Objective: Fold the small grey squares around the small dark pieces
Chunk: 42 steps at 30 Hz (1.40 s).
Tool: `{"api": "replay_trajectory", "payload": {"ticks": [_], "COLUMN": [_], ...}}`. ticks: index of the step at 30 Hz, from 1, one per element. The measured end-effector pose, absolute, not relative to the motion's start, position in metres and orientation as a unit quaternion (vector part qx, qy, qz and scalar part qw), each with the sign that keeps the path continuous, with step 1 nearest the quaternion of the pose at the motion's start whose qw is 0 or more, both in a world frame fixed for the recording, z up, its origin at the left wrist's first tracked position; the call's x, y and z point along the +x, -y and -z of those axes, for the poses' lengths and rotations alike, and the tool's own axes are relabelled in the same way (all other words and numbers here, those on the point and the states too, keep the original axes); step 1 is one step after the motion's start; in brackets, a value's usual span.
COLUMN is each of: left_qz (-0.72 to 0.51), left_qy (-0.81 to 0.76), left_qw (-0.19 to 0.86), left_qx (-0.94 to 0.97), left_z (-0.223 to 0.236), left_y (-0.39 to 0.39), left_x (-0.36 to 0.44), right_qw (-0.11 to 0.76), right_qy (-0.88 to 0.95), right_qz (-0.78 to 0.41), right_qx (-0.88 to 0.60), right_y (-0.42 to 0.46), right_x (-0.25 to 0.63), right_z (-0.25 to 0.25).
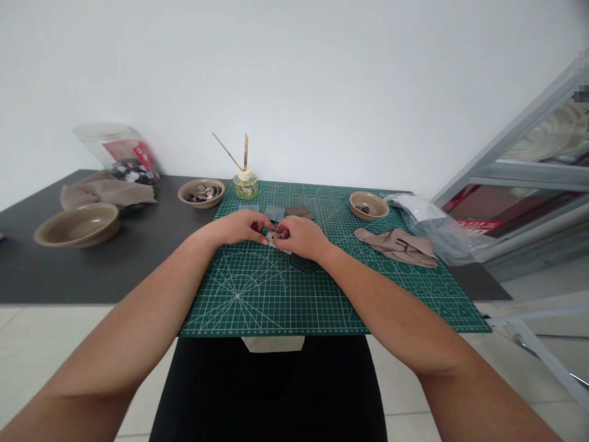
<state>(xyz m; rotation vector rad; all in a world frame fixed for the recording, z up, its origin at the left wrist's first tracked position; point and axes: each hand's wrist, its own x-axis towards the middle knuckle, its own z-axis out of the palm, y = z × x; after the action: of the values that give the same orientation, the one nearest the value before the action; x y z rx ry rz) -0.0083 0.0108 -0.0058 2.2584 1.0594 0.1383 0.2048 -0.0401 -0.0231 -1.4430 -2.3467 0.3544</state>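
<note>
My left hand (248, 226) and my right hand (304, 237) meet over the green cutting mat (239, 307). Fingertips of both are pinched on a small light grey piece (278, 240), perhaps fabric, with part of it hidden by the fingers. Just beyond the hands lie flat squares: a blue-grey square (275, 213), a brown square (299, 212), and another bluish square (249, 209) partly behind my left hand.
Left of the mat stand a bowl of stones (201, 197), a large bowl (78, 228), a brown cloth (108, 191) and a plastic bag (122, 153). A reed diffuser (245, 182) is at the back. Rightward are a small bowl (369, 210), crumpled cloth (400, 247) and clear plastic bag (437, 230).
</note>
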Motion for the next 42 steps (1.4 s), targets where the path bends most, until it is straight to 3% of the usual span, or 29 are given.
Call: {"api": "replay_trajectory", "payload": {"ticks": [8, 42], "left_qz": [-0.054, -0.06], "left_qy": [-0.396, -0.404], "left_qw": [0.309, 0.309], "left_qx": [0.863, 0.859], "left_z": [0.0075, 0.0069], "left_y": [-0.0128, -0.0118], "left_x": [-0.0086, -0.0085], "right_qw": [0.175, 0.174], "right_qy": [0.859, 0.836], "right_qz": [-0.165, -0.136], "right_qx": [-0.452, -0.502], "right_y": [0.04, 0.0383], "right_x": [0.2058, 0.2044], "right_z": [0.0232, 0.0239]}}
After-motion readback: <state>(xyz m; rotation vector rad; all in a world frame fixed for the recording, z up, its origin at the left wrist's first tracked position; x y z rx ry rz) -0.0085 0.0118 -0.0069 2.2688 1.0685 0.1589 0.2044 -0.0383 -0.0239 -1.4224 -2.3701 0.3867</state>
